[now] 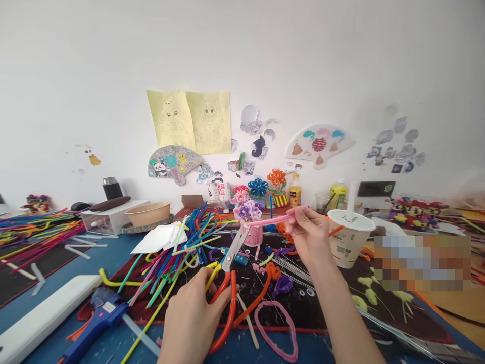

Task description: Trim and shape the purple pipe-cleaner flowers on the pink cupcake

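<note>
My left hand [195, 313] is closed around the handles of a pair of scissors [229, 258], which show red with a yellow part by my fingers. Their blades point up and away, parted a little, close to the left end of a pink pipe cleaner [271, 220]. That pipe cleaner is pinched between the thumb and fingers of my right hand [311, 235]; whether the blades touch it, I cannot tell. Behind it stands a pink pot with purple and pink pipe-cleaner flowers [248, 210]. A pink pipe-cleaner loop [277, 331] lies in front, near an orange curled pipe cleaner [261, 288].
A lidded paper cup with a straw [350, 237] stands beside my right forearm. Bundled colored pipe cleaners [178, 258] spread to the left. A blue glue gun [94, 323] lies front left, beside a long white object [49, 313]. Orange flowers [278, 187] stand at the back.
</note>
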A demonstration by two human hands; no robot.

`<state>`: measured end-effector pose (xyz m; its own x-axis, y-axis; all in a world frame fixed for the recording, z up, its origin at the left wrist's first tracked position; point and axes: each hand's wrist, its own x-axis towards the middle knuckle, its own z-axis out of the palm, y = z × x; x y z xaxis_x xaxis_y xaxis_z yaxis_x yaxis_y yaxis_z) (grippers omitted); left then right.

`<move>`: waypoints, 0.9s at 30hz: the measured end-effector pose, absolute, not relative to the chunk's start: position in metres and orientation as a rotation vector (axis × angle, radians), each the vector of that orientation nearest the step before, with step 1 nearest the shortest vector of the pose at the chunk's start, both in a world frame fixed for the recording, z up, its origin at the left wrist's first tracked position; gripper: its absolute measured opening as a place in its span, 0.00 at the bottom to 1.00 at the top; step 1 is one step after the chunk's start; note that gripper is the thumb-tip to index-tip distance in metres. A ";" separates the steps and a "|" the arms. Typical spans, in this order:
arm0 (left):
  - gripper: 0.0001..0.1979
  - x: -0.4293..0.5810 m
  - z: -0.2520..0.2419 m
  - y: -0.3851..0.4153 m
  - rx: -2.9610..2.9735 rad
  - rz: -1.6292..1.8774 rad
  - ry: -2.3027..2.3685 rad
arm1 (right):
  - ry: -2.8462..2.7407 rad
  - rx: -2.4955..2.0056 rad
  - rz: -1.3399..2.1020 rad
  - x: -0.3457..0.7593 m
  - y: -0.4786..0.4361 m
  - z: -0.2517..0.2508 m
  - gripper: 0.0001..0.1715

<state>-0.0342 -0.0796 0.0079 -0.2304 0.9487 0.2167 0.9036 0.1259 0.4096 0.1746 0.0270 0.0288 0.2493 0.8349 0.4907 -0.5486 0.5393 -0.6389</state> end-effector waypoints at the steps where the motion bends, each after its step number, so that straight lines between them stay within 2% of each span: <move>1: 0.14 -0.034 0.009 -0.079 1.878 0.720 2.285 | -0.930 -0.365 0.996 0.175 0.026 0.029 0.17; 6: 0.14 -0.038 0.010 -0.075 1.855 0.754 2.292 | -1.006 -0.358 1.040 0.175 0.026 0.028 0.17; 14: 0.17 -0.043 0.005 -0.087 1.853 1.161 2.003 | -0.966 -0.506 0.860 0.169 0.029 0.028 0.18; 18: 0.17 -0.037 0.006 -0.095 1.984 1.150 2.039 | -0.989 -0.580 0.762 0.166 0.030 0.025 0.17; 27: 0.12 -0.017 0.004 -0.092 1.992 1.223 2.086 | -1.066 -0.538 0.780 0.161 0.029 0.023 0.14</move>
<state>-0.0169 -0.0918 0.0042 -0.1918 0.8500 0.4906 0.8432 -0.1132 0.5256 0.1606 0.0294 0.0235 0.2656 0.7825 0.5631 -0.3003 0.6222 -0.7230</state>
